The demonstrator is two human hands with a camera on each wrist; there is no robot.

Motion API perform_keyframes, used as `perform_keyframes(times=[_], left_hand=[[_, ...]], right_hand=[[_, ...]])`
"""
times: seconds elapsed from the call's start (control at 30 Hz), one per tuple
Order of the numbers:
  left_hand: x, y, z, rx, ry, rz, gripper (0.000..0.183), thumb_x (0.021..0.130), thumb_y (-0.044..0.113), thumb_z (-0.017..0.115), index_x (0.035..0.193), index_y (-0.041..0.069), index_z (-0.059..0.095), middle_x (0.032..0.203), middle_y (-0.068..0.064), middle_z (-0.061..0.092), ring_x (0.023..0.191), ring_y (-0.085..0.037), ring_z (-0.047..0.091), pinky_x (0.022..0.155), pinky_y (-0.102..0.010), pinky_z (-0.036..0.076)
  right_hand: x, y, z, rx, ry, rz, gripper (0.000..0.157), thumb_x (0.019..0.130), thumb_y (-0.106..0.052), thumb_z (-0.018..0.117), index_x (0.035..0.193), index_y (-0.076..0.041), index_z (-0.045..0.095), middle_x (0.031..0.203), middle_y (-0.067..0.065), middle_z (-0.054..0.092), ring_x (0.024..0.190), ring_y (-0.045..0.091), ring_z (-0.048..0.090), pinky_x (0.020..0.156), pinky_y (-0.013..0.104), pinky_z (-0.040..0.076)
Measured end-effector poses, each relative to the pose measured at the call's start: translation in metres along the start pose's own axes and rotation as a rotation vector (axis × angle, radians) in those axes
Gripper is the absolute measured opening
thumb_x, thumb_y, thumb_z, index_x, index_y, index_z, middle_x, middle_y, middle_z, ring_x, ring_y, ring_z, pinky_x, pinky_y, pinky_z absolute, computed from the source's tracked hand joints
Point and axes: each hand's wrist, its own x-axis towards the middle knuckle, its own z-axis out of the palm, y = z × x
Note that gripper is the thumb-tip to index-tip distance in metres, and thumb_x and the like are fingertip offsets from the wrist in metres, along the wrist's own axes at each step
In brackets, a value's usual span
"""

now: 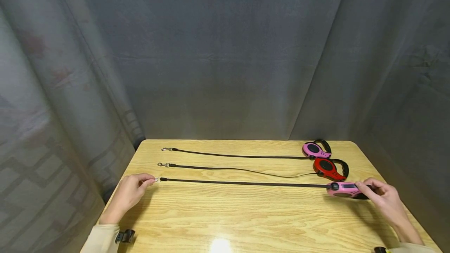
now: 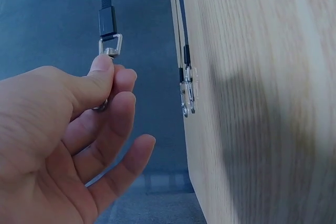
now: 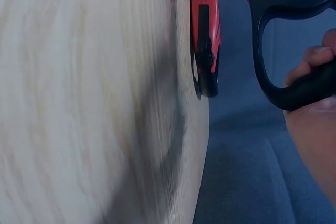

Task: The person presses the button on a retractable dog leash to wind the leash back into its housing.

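A pink and black retractable dog leash (image 1: 342, 189) is held above the table by my right hand (image 1: 384, 200), its fingers round the black handle (image 3: 307, 88). Its black strap (image 1: 242, 183) runs straight and taut across to the left. At the strap's far end my left hand (image 1: 131, 190) pinches the metal clip between thumb and forefinger. The clip's swivel ring (image 2: 110, 51) shows above the thumb in the left wrist view, while the fingers hide most of its hook. The other left fingers are loosely bent.
Behind lie a red leash (image 1: 328, 168) and another pink leash (image 1: 315, 149), touching or nearly so at the right. Their straps stretch left to metal clips (image 1: 164, 164) on the wooden table (image 1: 225, 214). Grey curtains (image 1: 225, 57) enclose the table's back and sides.
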Motion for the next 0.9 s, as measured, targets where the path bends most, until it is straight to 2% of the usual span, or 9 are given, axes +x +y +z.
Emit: perform_keyframes(times=[0.2,0.57,0.73,0.9], left_hand=[[0.0,0.002,-0.001,-0.006,-0.015,-0.021,0.008,0.099,0.016,0.077,0.099,0.015,0.085,0.094,0.0,0.082,0.073,-0.004,0.06,0.067,-0.027,0.05],[0.0,0.007,-0.001,-0.019,-0.028,-0.031,0.009,0.1,0.018,0.076,0.101,0.017,0.085,0.096,0.001,0.082,0.071,-0.005,0.058,0.066,-0.026,0.048],[0.0,0.008,0.0,-0.009,-0.03,-0.035,0.008,0.099,0.019,0.077,0.1,0.019,0.085,0.096,0.002,0.082,0.073,-0.005,0.06,0.066,-0.027,0.048],[0.0,0.008,0.0,-0.01,-0.026,-0.032,0.008,0.099,0.02,0.077,0.099,0.02,0.085,0.096,0.003,0.082,0.074,-0.005,0.063,0.067,-0.027,0.049]], right_hand=[[0.001,-0.004,0.005,0.016,-0.015,0.002,0.017,0.099,0.007,0.068,0.084,-0.002,0.07,0.073,-0.019,0.059,0.067,0.006,0.046,0.061,0.028,0.036],[0.005,-0.003,0.015,0.065,-0.001,-0.004,0.014,0.095,0.012,0.069,0.083,0.005,0.066,0.074,-0.019,0.059,0.067,0.005,0.047,0.06,0.028,0.036],[0.006,-0.004,0.018,0.049,0.002,0.02,0.014,0.097,0.007,0.071,0.083,0.004,0.067,0.071,-0.018,0.055,0.066,0.007,0.044,0.06,0.03,0.034],[0.006,-0.008,0.021,0.023,-0.02,0.056,0.014,0.099,0.0,0.072,0.086,0.005,0.066,0.074,-0.019,0.058,0.069,0.007,0.046,0.062,0.029,0.036]])
